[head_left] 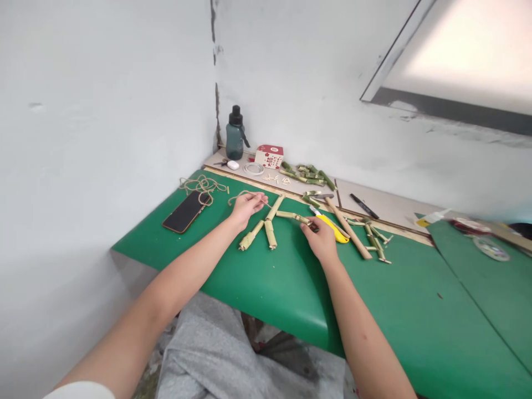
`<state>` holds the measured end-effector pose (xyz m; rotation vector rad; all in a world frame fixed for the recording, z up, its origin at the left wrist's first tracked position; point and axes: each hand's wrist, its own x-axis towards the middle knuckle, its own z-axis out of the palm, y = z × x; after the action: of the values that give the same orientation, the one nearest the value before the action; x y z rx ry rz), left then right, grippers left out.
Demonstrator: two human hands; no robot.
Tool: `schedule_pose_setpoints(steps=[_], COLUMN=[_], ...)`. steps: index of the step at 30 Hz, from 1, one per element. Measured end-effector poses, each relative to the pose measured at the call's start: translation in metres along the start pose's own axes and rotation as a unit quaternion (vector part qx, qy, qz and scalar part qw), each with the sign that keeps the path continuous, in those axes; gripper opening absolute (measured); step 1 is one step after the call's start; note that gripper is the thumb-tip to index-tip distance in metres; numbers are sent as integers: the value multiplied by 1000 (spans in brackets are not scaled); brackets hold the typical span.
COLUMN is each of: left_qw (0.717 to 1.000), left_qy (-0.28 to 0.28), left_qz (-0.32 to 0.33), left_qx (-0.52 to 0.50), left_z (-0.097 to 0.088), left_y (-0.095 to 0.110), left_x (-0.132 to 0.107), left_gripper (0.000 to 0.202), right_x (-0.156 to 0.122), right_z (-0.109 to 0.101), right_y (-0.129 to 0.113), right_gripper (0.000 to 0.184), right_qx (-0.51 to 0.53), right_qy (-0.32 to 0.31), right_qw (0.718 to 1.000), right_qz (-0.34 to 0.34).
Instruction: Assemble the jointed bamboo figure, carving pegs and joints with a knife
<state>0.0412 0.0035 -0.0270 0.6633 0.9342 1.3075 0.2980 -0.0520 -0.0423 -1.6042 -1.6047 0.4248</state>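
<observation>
On the green table mat lies a jointed figure of bamboo pieces (pixel 270 233), with a body, two legs and an arm stretching right. My left hand (pixel 248 210) is closed in a pinch on a length of twine (pixel 236 196), just left of the figure's upper end. A thin end sticks out past the fingertips towards the bamboo. The fingers of my right hand (pixel 321 239) are closed round the outer end of the bamboo arm (pixel 293 215). Beside that hand lies a yellow utility knife (pixel 337 233).
Tangled twine (pixel 203 184) touches a phone (pixel 186 211) on the left. A wooden stick (pixel 349 228) and a second bamboo figure (pixel 376 243) lie right. Along the wall stand a bottle (pixel 235 136), a small box (pixel 269 157) and cut bamboo pieces (pixel 310 174).
</observation>
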Motion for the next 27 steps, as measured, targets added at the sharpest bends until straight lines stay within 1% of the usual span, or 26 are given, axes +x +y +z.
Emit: schedule_pose_setpoints(steps=[3, 6, 10, 14, 18, 21, 22, 24, 26, 27], left_qw=[1000, 999, 992, 975, 947, 926, 916, 887, 855, 845], left_qy=[13, 39, 98, 168, 236, 260, 265, 261, 240, 226], left_qz=[10, 34, 83, 143, 210, 258, 282, 341, 397, 415], left_qx=[7, 10, 12, 30, 62, 86, 106, 168, 232, 251], left_z=[0, 1, 0, -6, -13, -14, -13, -10, -7, -5], left_y=[0, 0, 1, 3, 10, 15, 16, 17, 18, 19], left_x=[1, 4, 9, 15, 17, 10, 6, -4, -13, -17], left_gripper=[6, 6, 10, 14, 34, 56, 62, 70, 72, 73], right_x=[0, -1, -2, -1, -1, 0, 0, 0, 1, 2], right_z=[0, 1, 1, 2, 3, 3, 3, 2, 2, 2], right_y=[3, 3, 3, 4, 6, 8, 10, 12, 15, 17], right_gripper=[41, 42, 44, 49, 49, 50, 51, 52, 53, 53], right_qx=[-2, -2, 2, 11, 13, 12, 11, 9, 5, 3], right_qy=[-5, -13, -20, -14, 0, 15, 21, 32, 44, 51], right_qw=[1000, 1000, 1000, 1000, 1000, 1000, 1000, 999, 999, 998], right_qz=[1, 0, -2, -4, -9, -14, -15, -17, -19, -21])
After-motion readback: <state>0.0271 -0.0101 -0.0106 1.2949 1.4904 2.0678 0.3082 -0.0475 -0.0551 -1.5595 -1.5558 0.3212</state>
